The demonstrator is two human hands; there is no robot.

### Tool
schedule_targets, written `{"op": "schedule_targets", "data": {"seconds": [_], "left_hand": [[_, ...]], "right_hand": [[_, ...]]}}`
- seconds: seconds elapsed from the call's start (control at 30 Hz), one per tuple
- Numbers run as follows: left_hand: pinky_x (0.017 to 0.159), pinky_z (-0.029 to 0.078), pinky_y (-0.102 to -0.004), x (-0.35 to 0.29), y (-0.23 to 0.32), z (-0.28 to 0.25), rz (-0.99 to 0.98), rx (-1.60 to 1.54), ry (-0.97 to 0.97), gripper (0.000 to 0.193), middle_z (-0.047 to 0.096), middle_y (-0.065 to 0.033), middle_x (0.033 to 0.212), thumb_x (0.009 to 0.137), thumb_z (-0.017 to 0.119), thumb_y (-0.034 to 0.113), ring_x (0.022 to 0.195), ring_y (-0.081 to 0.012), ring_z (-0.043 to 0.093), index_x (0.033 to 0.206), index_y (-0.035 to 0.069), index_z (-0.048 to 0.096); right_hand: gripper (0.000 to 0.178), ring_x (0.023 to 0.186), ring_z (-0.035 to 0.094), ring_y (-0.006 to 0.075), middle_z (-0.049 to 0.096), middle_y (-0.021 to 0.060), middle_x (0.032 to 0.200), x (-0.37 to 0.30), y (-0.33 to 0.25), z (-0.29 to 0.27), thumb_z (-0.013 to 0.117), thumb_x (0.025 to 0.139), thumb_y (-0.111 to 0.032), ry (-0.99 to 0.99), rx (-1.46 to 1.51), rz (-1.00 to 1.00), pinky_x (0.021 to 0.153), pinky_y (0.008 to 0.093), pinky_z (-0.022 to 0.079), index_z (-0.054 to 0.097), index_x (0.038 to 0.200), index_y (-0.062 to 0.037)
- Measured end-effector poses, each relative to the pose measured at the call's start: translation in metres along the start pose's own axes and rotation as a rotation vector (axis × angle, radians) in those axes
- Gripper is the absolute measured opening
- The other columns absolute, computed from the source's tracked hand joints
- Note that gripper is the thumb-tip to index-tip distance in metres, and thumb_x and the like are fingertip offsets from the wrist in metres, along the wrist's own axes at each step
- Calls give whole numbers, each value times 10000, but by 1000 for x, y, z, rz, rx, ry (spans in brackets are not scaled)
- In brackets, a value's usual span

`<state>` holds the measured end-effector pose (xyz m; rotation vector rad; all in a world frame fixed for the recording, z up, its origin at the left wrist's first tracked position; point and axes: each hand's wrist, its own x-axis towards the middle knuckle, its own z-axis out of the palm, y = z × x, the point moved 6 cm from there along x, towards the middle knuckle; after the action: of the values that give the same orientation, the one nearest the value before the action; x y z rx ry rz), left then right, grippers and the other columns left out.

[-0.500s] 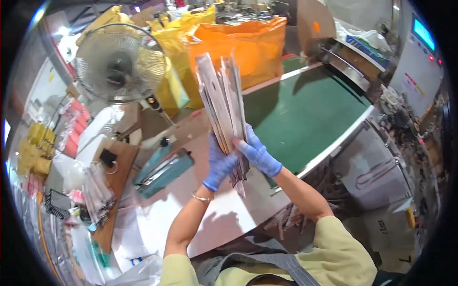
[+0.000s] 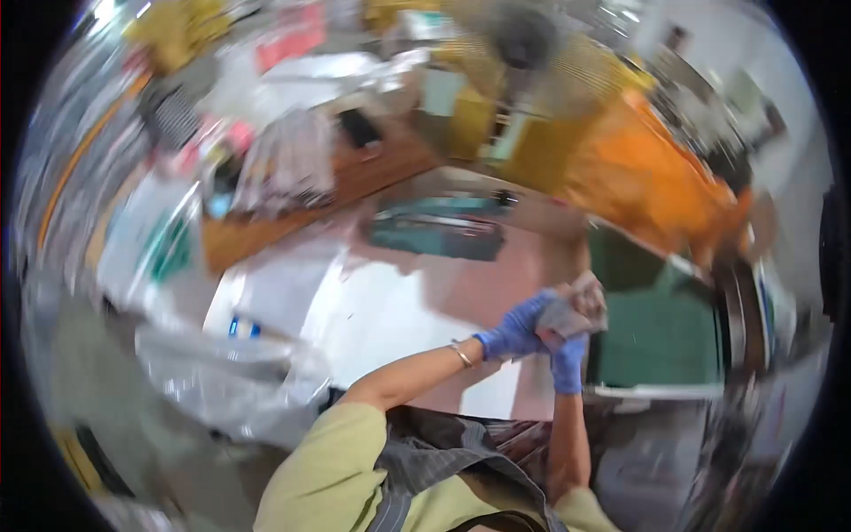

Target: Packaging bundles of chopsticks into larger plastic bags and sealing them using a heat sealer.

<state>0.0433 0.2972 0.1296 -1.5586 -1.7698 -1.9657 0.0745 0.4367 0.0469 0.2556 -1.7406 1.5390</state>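
Observation:
Both of my blue-gloved hands are wrapped round a bundle of long, flat, pale strips point(image 2: 576, 309), now seen nearly end-on and blurred. My left hand point(image 2: 521, 326) closes on its left side, with a bracelet on that wrist. Under the bundle, my right hand point(image 2: 567, 362) grips from below and the right. What the strips are made of is too smeared to tell. The bundle is held above the right part of the pale work table point(image 2: 363, 310), close to the green surface point(image 2: 656, 332).
A teal tray point(image 2: 434, 238) lies at the table's back. On a brown board point(image 2: 239, 239) at the left are a pile of similar pale strips point(image 2: 288, 164) and a dark phone-like object point(image 2: 359, 129). Clear plastic bags point(image 2: 230, 377) lie front left; a fan point(image 2: 523, 40) and orange sack point(image 2: 656, 173) stand behind.
The view has swung left. The bundle, upright before, has tipped so that its end faces me, and my hands have shifted round it, the right now lower.

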Motion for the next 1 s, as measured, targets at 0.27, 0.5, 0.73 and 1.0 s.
{"op": "schedule_targets", "data": {"seconds": [0.27, 0.5, 0.73, 1.0], "left_hand": [[994, 326, -318, -159, -78, -52, -590, -257, 529, 984, 407, -174, 1259, 617, 754, 354, 1167, -244, 417, 1357, 20, 197], [714, 489, -282, -65, -10, -237, -373, -414, 904, 762, 511, -56, 1013, 570, 803, 138, 874, -141, 516, 1189, 77, 363], [617, 495, -265, -9, 69, -403, -501, -14, 878, 393, 608, -76, 789, 653, 708, 127, 680, -142, 581, 989, -16, 561], [872, 443, -398, -15, 81, -564, -1255, 1272, 750, 860, 517, -250, 1147, 615, 726, 247, 1036, -341, 544, 1299, 2, 266]], "right_hand": [[496, 859, 554, 135, 578, 55, 1001, -59, -34, 152, 681, 765, -194, -289, 56, 959, 735, 262, 455, 480, 1182, -16], [564, 904, 526, 266, 523, 166, 1047, 56, -133, 275, 685, 721, -362, -591, -630, 175, 740, 341, 445, 494, 1129, -24], [577, 967, 498, 280, 450, 179, 1089, 114, -139, 390, 640, 784, -274, -793, -18, 186, 833, 321, 412, 390, 1235, -13], [450, 1076, 477, 342, 461, 179, 1193, 15, -107, 324, 632, 769, -235, -809, -107, 151, 882, 371, 409, 496, 1143, -25]]}}
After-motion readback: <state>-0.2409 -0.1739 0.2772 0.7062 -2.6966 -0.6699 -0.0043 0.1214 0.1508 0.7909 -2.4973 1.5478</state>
